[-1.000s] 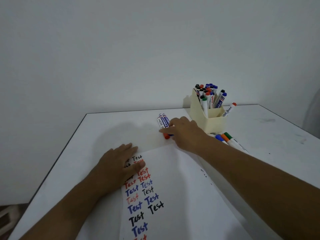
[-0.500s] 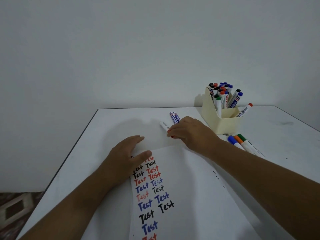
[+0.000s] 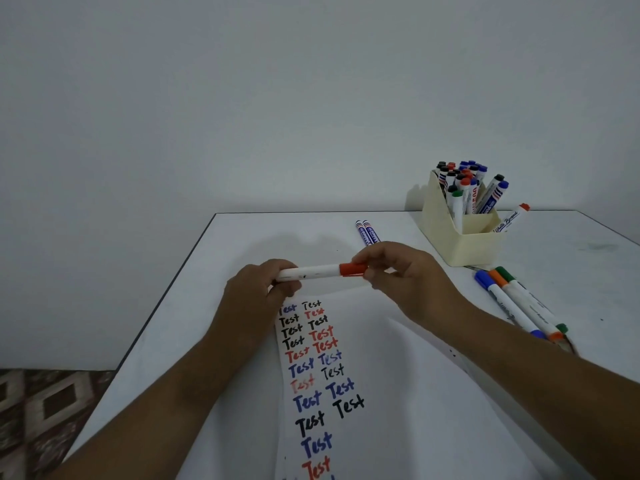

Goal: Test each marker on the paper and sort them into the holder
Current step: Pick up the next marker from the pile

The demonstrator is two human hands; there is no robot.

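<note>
Two hands on one red-capped marker, above the test sheet

Both our hands hold a single marker (image 3: 320,271) level in the air over the top edge of the paper (image 3: 381,375). Our left hand (image 3: 254,294) has its fingers curled round the white barrel end. Our right hand (image 3: 405,275) pinches the red cap (image 3: 351,269) between thumb and fingertips. Cap sits on the barrel; we see no gap between them. Marker runs left to right between the two hands and touches nothing else.

Paper lies flat on the white table (image 3: 173,323), directly under and below both hands, reaching toward us between the forearms. It carries two columns of "Test" written in black, red and blue; one red one looks faint.

Just beyond our right hand, two blue markers (image 3: 367,232) lie side by side on the table, their near ends hidden behind the knuckles. Further out, up and right of that hand, stands the cream holder (image 3: 464,244), packed with upright and leaning markers with black, red, blue and green caps. A red-capped marker (image 3: 509,220) leans at the holder's far right side; which compartment it sits in, we cannot tell.

Right of our right wrist, three markers (image 3: 519,303) with blue, orange and green caps lie together on the table, touching, close to the holder's front corner and partly covered by the right forearm at their near ends.

Left of our left arm, past the table edge, patterned floor (image 3: 41,410).
</note>
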